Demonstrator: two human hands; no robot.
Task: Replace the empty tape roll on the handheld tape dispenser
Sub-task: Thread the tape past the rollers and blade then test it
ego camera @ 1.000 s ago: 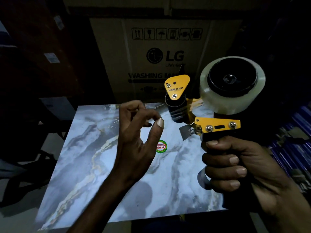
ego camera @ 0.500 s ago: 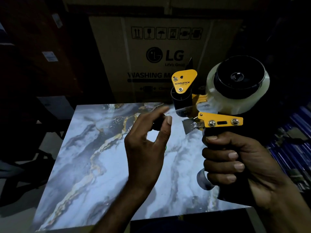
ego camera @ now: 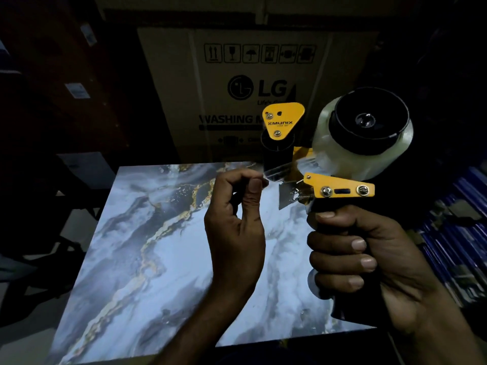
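My right hand (ego camera: 369,262) grips the black handle of the yellow and black tape dispenser (ego camera: 340,189), held upright above the table. A full roll of clear tape (ego camera: 332,151) sits on its black hub. The yellow plate (ego camera: 283,122) over the black roller stands left of the roll. My left hand (ego camera: 237,222) is raised just below the roller, thumb and forefinger pinched together at the loose clear tape end (ego camera: 274,171) that comes off the roller.
A marble-patterned tabletop (ego camera: 147,259) lies under both hands. A large cardboard washing-machine box (ego camera: 237,83) stands behind it. Dark stacked items (ego camera: 458,233) lie to the right, and the surroundings are dim.
My left hand rose from an open pose toward the roller and closed its thumb and forefinger on the tape end. The dispenser tilted slightly and shifted right.
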